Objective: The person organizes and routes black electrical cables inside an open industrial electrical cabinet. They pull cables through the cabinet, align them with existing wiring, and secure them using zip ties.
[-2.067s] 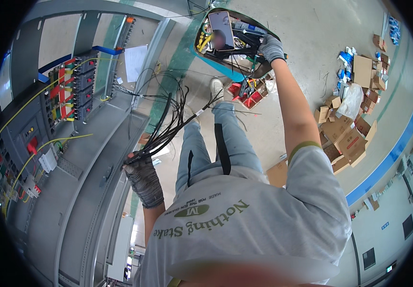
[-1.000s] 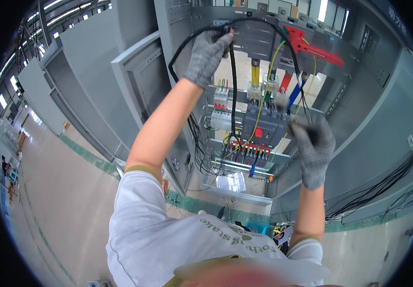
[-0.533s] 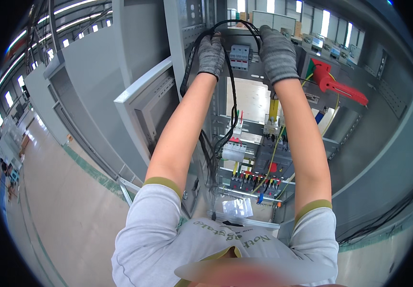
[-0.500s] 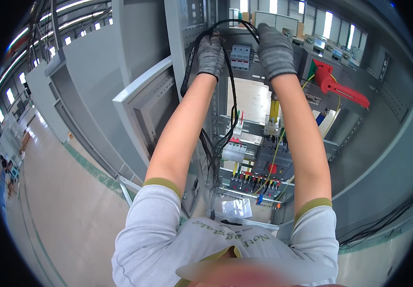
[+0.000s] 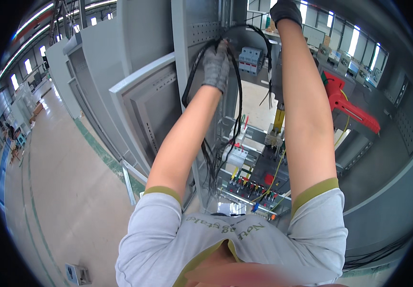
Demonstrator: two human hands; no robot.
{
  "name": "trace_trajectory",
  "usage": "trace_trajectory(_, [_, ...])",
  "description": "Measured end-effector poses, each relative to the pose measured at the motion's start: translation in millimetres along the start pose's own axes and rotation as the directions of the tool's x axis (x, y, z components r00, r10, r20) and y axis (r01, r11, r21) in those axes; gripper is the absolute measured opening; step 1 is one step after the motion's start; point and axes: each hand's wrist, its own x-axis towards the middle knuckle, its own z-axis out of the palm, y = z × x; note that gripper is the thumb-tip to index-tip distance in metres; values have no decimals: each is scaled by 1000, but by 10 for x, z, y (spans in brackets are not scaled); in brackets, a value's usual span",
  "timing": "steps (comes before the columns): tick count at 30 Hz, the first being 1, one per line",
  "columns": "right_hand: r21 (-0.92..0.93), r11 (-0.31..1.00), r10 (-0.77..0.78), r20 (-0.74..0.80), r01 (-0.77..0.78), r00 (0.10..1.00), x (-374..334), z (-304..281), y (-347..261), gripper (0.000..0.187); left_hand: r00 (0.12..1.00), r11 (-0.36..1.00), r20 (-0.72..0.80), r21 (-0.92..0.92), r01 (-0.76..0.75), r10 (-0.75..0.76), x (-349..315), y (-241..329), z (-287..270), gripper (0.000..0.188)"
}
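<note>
Up beside the cabinet's grey upright (image 5: 180, 40), the left hand (image 5: 216, 69), in a grey knitted glove, is closed around a bundle of black cables (image 5: 240, 93). From that fist one part of the bundle arches to the right and drops, its loose ends splaying below the right hand; other strands hang beneath the fist toward the row of terminals (image 5: 252, 187). The right hand (image 5: 285, 13), also gloved, is raised higher and to the right of the left one, at the upper edge of the view. Its fingers are mostly hidden there, so I cannot tell whether they grip anything. Just right of the left hand sits a pale breaker module (image 5: 250, 61). Below and right of the right hand is a red handle (image 5: 355, 112); a yellow bar (image 5: 279, 118) stands below it, beside the right forearm.
</note>
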Motion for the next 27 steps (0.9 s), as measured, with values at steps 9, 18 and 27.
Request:
trace_trajectory(9, [-158, 975, -101, 309, 155, 946, 355, 784, 254, 25, 987, 982, 141, 183, 55, -81, -379, 49, -99, 21])
trace_trajectory(18, [-209, 943, -129, 494, 261, 860, 426, 974, 188, 14, 978, 992, 198, 114, 48, -70, -314, -76, -188, 20])
trace_trajectory(27, [21, 1000, -11, 611, -2, 792, 331, 886, 41, 15, 980, 979, 183, 202, 38, -76, -276, -61, -203, 22])
